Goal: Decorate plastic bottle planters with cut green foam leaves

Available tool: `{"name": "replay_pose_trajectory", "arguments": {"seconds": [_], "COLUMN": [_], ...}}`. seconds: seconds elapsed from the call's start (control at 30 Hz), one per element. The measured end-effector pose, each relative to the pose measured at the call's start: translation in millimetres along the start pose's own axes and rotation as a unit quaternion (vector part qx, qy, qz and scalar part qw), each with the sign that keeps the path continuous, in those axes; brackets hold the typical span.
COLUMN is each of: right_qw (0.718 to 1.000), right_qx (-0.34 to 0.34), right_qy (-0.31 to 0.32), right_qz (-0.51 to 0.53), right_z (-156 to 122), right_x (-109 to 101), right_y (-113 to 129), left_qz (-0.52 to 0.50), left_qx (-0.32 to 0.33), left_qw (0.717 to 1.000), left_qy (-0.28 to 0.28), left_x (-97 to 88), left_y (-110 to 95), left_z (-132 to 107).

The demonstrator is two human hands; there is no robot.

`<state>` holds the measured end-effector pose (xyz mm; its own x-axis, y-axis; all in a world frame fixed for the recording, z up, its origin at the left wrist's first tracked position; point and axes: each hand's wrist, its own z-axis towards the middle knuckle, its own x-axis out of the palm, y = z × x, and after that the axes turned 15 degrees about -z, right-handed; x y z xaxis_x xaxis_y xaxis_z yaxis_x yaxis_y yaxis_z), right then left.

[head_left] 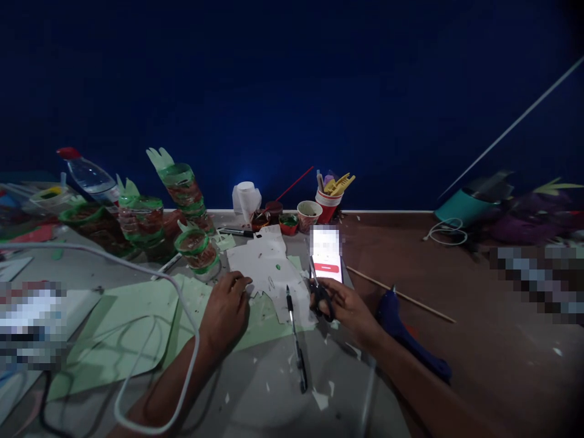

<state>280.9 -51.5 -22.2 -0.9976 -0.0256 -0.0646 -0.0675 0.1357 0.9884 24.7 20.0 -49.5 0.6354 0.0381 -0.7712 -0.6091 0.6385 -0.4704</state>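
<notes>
My right hand (347, 309) is closed around black-handled scissors (319, 292), blades pointing up toward a lit phone (326, 255). My left hand (225, 313) rests palm down with its fingers curled on the light green paper (128, 328), fingertips touching the edge of a white cut paper sheet (269, 267). A black pen (295, 337) lies between the two hands on the grey table.
Green-taped plastic cups (196, 249) and cut bottles (182, 185) stand at the back left, with a water bottle (89, 176). Paper cups with tools (329, 204), a tissue roll (246, 198), a blue glue gun (401, 328), a thin wooden stick (401, 295) and a white cable (182, 328) lie around.
</notes>
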Motion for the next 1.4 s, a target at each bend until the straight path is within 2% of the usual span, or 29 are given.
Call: {"name": "replay_pose_trajectory", "arguments": {"seconds": [0.17, 0.3, 0.4, 0.5, 0.63, 0.83, 1.0, 1.17, 1.4], "right_qw": [0.999, 0.984, 0.950, 0.905, 0.858, 0.816, 0.801, 0.806, 0.800], "right_qx": [-0.015, -0.070, -0.140, -0.176, -0.173, -0.154, -0.144, -0.128, -0.103], "right_qy": [0.025, 0.058, 0.054, 0.048, 0.055, 0.059, 0.058, 0.050, 0.028], "right_qz": [-0.046, -0.155, -0.275, -0.384, -0.480, -0.554, -0.578, -0.575, -0.590], "right_z": [-2.2, -7.0, -9.5, -10.7, -12.1, -13.2, -14.1, -13.5, -12.8], "right_x": [2.4, 7.2, 11.4, 15.4, 18.8, 13.8, 8.3, 2.6, -6.1], "right_y": [-2.3, -5.5, -8.7, -10.2, -6.1, 5.4, 10.4, 11.0, 14.5], "left_qz": [0.050, 0.041, 0.028, 0.020, 0.021, 0.027, 0.024, 0.011, 0.033], "left_qx": [0.000, 0.002, 0.007, 0.019, 0.020, -0.004, 0.002, 0.008, -0.003], "left_qw": [0.998, 0.998, 0.998, 0.997, 0.996, 0.994, 0.995, 0.996, 0.995], "left_qy": [0.035, 0.043, 0.060, 0.069, 0.080, 0.103, 0.096, 0.090, 0.099], "left_x": [-0.5, 1.9, 2.7, 2.2, 0.6, -1.6, -1.7, -2.4, -3.7], "left_y": [-0.9, -1.3, -1.7, -2.5, -3.2, -2.8, -0.8, -0.7, 3.1], "left_z": [-0.5, -2.3, -2.7, -2.9, -2.6, -0.4, 0.4, 3.0, 3.3]}}
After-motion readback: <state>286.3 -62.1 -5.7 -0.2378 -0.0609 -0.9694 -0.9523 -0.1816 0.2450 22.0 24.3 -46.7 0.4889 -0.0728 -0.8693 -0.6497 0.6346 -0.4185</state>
